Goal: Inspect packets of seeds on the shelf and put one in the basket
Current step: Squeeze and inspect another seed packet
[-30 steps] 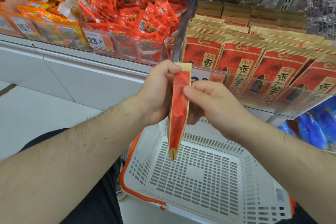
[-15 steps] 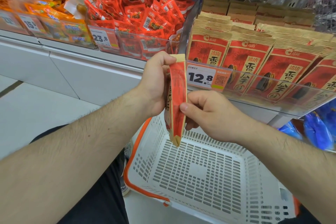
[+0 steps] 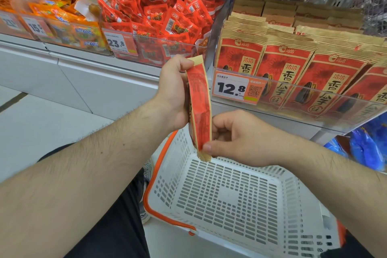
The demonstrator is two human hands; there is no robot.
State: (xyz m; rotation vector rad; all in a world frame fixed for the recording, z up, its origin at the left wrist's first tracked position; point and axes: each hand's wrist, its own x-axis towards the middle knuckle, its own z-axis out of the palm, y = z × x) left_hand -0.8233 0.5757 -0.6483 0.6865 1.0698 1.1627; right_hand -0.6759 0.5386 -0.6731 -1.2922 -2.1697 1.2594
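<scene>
White slotted basket point(image 3: 226, 201) with orange rim lowest in view, on the floor below the hands. Above it, red seed packet point(image 3: 200, 109) held edge-on and upright: right hand point(image 3: 240, 140) pinching the bottom seam, left hand point(image 3: 174, 90) gripping the upper part. Behind, on the shelf point(image 3: 272, 119), matching packets point(image 3: 287, 75) standing in rows behind a price tag point(image 3: 236, 89). Farther left, loose red sachets point(image 3: 163, 21) heaped in a clear bin.

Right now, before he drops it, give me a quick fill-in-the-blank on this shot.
1. The seed packet is held by ____ hands.
2. The right hand pinches the packet's ____ end; the left hand grips higher up.
3. The basket beneath holds ____ packets.
4. The price tag in front of the shelved seed packets reads ____.

Missing: both; bottom; no; 12.8
</scene>
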